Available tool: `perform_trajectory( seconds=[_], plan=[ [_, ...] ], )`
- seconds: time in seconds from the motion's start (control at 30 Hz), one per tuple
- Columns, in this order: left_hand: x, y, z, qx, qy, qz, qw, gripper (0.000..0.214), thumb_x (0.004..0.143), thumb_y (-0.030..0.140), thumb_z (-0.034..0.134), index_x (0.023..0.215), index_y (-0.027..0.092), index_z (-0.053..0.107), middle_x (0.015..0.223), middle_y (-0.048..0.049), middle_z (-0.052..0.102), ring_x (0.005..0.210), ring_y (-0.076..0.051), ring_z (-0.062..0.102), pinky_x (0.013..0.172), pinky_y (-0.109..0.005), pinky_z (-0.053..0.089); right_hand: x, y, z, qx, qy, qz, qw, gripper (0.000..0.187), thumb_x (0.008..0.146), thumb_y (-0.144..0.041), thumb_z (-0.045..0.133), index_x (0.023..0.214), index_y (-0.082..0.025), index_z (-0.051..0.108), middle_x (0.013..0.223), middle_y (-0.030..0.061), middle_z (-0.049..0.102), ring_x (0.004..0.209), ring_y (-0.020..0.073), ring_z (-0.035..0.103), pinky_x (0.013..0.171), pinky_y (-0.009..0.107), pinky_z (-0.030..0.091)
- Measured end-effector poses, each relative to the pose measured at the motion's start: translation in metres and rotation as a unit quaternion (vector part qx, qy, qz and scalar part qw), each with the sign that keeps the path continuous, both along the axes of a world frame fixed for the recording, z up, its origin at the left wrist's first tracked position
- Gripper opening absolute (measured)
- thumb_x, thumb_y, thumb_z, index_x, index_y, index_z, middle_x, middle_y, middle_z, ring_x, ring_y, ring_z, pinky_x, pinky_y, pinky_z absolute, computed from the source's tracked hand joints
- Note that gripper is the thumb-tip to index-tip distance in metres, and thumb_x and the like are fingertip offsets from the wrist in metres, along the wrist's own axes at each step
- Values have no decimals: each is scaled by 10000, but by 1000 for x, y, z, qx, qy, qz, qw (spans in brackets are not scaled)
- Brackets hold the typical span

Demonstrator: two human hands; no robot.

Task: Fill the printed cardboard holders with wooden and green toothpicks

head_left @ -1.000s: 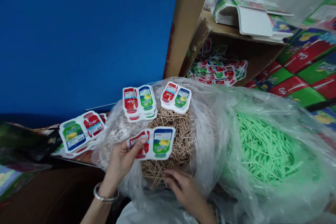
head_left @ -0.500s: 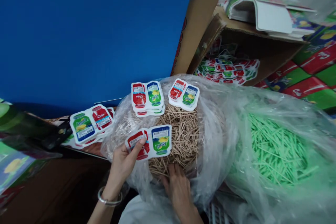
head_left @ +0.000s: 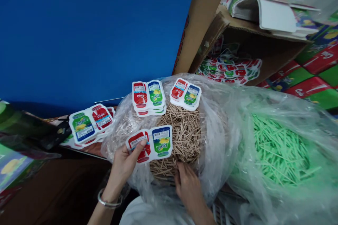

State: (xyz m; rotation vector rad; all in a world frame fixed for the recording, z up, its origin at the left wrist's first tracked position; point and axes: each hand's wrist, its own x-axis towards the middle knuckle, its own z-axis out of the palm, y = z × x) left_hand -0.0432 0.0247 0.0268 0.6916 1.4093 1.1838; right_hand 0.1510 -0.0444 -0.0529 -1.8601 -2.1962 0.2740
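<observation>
My left hand [head_left: 125,163] pinches a flat double blister pack [head_left: 161,144], one half printed red Cola and the other green-and-blue Sprite, with the thumb on the Cola half. Below it lies a heap of thin brown sticks [head_left: 186,132] in a clear plastic bag [head_left: 219,147]. My right hand [head_left: 188,186] is at the near edge of the heap, fingers curled together; whatever is between the fingertips is hidden. At the far rim of the bag rest a small stack of like packs [head_left: 149,95] and another stack [head_left: 185,95] to its right.
Bright green sticks [head_left: 281,151] fill another plastic bag at the right. More packs [head_left: 91,124] lie on a ledge at left, near a green bottle [head_left: 16,123]. An open cardboard box [head_left: 280,47] holds many packs. A blue panel [head_left: 92,35] stands behind.
My right hand has shifted right and drawn slightly back out of the brown sticks, its fingers now more visible. My left hand keeps the pack in nearly the same place.
</observation>
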Motion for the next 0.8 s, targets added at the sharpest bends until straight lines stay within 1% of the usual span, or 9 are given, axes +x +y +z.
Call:
perform_trajectory(
  seconds=[0.1, 0.2, 0.3, 0.37, 0.47, 0.57, 0.63, 0.7, 0.8],
  plan=[
    [0, 0, 4, 0, 13, 5, 1000, 351, 528, 450, 793, 683, 142, 726, 584, -12, 737, 544, -177, 679, 539, -253, 580, 10, -9, -2, 37, -35, 11, 999, 384, 718, 0, 398, 1019, -171, 562, 840, 74, 683, 756, 215, 646, 678, 292, 487],
    [0, 1, 7, -6, 23, 5, 1000, 368, 513, 475, 791, 660, 143, 730, 568, -15, 735, 535, -183, 682, 529, -253, 580, 16, -16, 2, 71, -55, 26, 996, 418, 733, 10, 375, 1078, -152, 547, 847, 89, 664, 759, 233, 629, 675, 322, 494],
    [1, 3, 7, -5, 26, 3, 1000, 385, 507, 487, 788, 677, 146, 735, 581, -18, 740, 548, -193, 691, 533, -259, 584, 11, -16, 7, 69, -30, 70, 995, 441, 764, 7, 373, 1156, -141, 513, 928, 95, 644, 841, 226, 609, 742, 321, 495],
    [2, 4, 6, -3, 28, 1, 1000, 393, 506, 486, 789, 690, 142, 736, 591, -24, 744, 552, -205, 695, 538, -276, 588, 2, -13, 3, 63, -18, 92, 994, 464, 759, 17, 383, 1170, -150, 515, 955, 89, 642, 864, 219, 601, 775, 323, 491],
    [2, 4, 3, -2, 32, -2, 999, 389, 512, 465, 793, 718, 139, 737, 624, -35, 753, 574, -227, 702, 553, -308, 593, -12, -7, -11, 78, -34, 92, 992, 440, 756, 11, 418, 1149, -141, 545, 1008, 109, 645, 921, 239, 591, 788, 352, 490],
    [1, 2, 2, -3, 40, 1, 999, 379, 517, 462, 790, 710, 140, 736, 657, -41, 759, 588, -230, 704, 563, -311, 592, -19, -4, -23, 91, -56, 97, 990, 436, 756, -6, 448, 1169, -113, 538, 1089, 145, 626, 998, 268, 569, 807, 388, 489],
    [1, 1, 3, -9, 47, 2, 999, 387, 510, 472, 788, 701, 139, 736, 639, -43, 756, 579, -232, 703, 556, -312, 591, -20, -3, -25, 86, -74, 92, 989, 480, 738, 10, 438, 1193, -117, 525, 1088, 143, 629, 989, 271, 575, 817, 407, 489],
    [2, 1, 4, -10, 52, -1, 999, 390, 508, 470, 789, 702, 136, 738, 620, -44, 751, 573, -237, 701, 545, -318, 591, -20, 0, -23, 80, -94, 81, 989, 503, 711, 35, 420, 1172, -125, 545, 1055, 135, 645, 963, 271, 589, 829, 415, 489],
    [2, 1, 5, -7, 49, -5, 999, 358, 519, 449, 791, 692, 140, 739, 625, -42, 752, 574, -233, 700, 545, -312, 590, -21, 6, -20, 72, -109, 63, 989, 497, 694, 58, 397, 1131, -100, 575, 1003, 158, 663, 948, 284, 603, 820, 421, 497]
  ],
)
